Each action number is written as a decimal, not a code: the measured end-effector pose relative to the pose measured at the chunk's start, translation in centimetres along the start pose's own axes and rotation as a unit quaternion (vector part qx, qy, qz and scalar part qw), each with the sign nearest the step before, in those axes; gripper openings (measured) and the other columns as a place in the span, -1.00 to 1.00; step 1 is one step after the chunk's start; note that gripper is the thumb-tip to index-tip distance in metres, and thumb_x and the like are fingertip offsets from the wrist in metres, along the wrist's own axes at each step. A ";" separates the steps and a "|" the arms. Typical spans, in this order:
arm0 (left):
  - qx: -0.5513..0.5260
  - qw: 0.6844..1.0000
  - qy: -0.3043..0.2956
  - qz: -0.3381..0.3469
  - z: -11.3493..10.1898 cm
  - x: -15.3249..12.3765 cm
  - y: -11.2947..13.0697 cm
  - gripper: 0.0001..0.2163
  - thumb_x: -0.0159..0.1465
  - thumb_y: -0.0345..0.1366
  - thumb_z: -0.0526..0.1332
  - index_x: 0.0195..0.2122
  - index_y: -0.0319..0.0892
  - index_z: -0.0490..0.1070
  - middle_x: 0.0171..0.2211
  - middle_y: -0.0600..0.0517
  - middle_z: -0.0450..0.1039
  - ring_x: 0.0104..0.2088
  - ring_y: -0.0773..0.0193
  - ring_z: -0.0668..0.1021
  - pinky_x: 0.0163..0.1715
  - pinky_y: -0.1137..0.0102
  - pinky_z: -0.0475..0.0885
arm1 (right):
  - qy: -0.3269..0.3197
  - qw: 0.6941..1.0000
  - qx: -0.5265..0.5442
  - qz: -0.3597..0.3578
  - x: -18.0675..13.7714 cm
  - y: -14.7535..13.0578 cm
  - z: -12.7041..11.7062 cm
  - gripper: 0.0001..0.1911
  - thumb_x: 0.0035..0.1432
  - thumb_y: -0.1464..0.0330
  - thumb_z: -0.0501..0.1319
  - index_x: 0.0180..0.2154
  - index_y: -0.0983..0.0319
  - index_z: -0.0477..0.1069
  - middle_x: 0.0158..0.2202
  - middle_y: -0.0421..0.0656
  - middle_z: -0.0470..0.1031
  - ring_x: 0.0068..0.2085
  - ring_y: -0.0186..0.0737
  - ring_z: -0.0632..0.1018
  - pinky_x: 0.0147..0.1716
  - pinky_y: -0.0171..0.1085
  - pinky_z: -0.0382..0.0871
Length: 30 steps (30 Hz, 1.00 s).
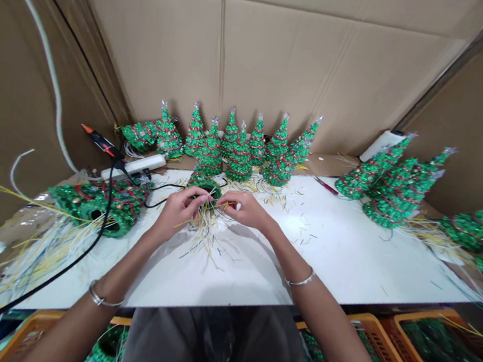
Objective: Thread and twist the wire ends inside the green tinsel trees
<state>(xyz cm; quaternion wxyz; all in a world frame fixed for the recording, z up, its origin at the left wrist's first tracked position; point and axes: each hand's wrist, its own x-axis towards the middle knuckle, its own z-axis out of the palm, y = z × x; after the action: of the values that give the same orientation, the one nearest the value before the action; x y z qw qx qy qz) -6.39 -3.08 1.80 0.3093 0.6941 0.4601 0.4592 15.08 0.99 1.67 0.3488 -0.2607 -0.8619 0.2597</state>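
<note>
A small green tinsel tree (pixel 199 183) lies on its side at the middle of the white tabletop, its open base towards me. White and yellow wires (pixel 205 232) spill out of that base onto the table. My left hand (pixel 184 209) is at the base's left edge, thumb and forefinger pinched on some of the wires. Just to the right, my right hand (pixel 242 209) pinches a yellowish wire between thumb and fingertips. Both hands are close together, with wire ends fanned out below them.
Several finished-looking trees (pixel 240 154) stand along the back cardboard wall, more (pixel 399 188) at the right. On the left lie a larger tree (pixel 102 202) with long wires, a power strip (pixel 135 167) and an orange-black tool (pixel 100 143). Red-handled tweezers (pixel 325 185) and wire scraps lie behind. Orange crates (pixel 419 344) sit below.
</note>
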 end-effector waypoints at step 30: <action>0.001 0.996 0.022 0.084 1.5 0.3 -1.2 -0.82 0.32 -0.22 0.18 -0.27 -0.17 0.54 -0.15 -0.08 0.55 -0.62 0.45 0.40 -0.57 0.47 0.36 | -0.036 0.993 0.111 -0.001 -0.1 -0.5 -0.9 -0.67 0.06 0.53 0.05 -0.36 0.25 0.60 -0.36 -0.14 0.60 -0.29 -0.24 0.55 -0.20 -0.26 0.40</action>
<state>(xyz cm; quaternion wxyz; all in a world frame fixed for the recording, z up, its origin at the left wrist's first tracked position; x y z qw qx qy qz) -5.36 -2.38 0.30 0.2585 0.7202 0.4079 0.4980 15.65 0.79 2.51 0.3448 -0.2103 -0.8400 0.3623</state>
